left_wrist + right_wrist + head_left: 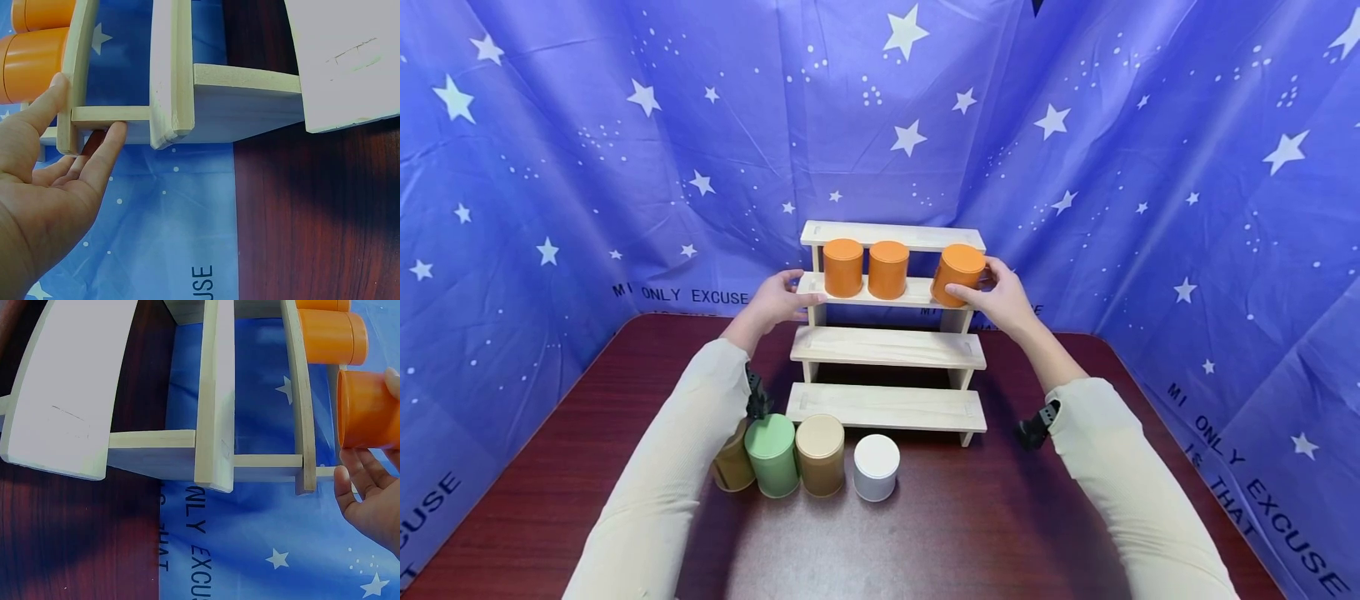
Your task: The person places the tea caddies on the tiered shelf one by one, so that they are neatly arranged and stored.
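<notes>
My right hand (1006, 298) grips an orange tin (960, 271) at the right end of the upper-middle step of a wooden tiered stand (887, 406). In the right wrist view, a gap shows between this tin's base (341, 409) and the step board (303, 425). Two more orange tins, a left one (843, 271) and a middle one (888, 272), stand upright on that same step. At its left end my left hand (777, 302) holds the board, thumb on top beside the left tin (37, 65) and fingers against the side support (112, 115).
Before the stand, on the dark red table (925, 533), are a green tin (773, 458), a gold tin (822, 458), a white tin (876, 471) and another gold-brown tin (733, 465), partly hidden by the left sleeve. A blue starry curtain (715, 150) hangs behind.
</notes>
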A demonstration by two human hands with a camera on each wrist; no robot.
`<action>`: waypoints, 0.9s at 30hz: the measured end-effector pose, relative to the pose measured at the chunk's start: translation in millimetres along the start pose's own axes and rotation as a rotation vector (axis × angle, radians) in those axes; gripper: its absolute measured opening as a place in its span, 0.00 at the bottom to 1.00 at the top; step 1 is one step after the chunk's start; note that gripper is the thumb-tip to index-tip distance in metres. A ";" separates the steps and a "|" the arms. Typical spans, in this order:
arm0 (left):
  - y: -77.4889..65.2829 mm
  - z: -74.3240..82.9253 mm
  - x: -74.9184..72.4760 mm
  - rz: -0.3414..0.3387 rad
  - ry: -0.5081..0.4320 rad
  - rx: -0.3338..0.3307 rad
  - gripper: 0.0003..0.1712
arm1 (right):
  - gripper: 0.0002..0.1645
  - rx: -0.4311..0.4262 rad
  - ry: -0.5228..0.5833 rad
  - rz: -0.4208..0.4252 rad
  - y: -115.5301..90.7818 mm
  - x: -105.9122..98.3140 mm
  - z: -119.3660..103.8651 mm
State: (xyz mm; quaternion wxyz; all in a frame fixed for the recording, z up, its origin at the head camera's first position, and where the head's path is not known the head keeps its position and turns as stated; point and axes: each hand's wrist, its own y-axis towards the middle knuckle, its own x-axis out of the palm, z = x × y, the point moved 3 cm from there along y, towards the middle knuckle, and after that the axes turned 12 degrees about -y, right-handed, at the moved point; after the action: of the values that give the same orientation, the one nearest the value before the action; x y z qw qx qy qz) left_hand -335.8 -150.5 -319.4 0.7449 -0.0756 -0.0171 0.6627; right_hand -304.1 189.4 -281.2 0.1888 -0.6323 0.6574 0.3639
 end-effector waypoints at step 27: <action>0.7 -0.6 -0.7 0.005 0.010 -0.002 0.48 | 0.43 0.019 0.052 0.005 16.2 18.3 -9.5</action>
State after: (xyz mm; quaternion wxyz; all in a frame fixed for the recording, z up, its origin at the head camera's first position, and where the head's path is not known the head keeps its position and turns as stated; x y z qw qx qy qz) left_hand -336.5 -151.2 -320.0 0.7430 -0.0798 -0.0142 0.6643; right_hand -320.1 168.8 -283.9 0.1765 -0.6381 0.6671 0.3415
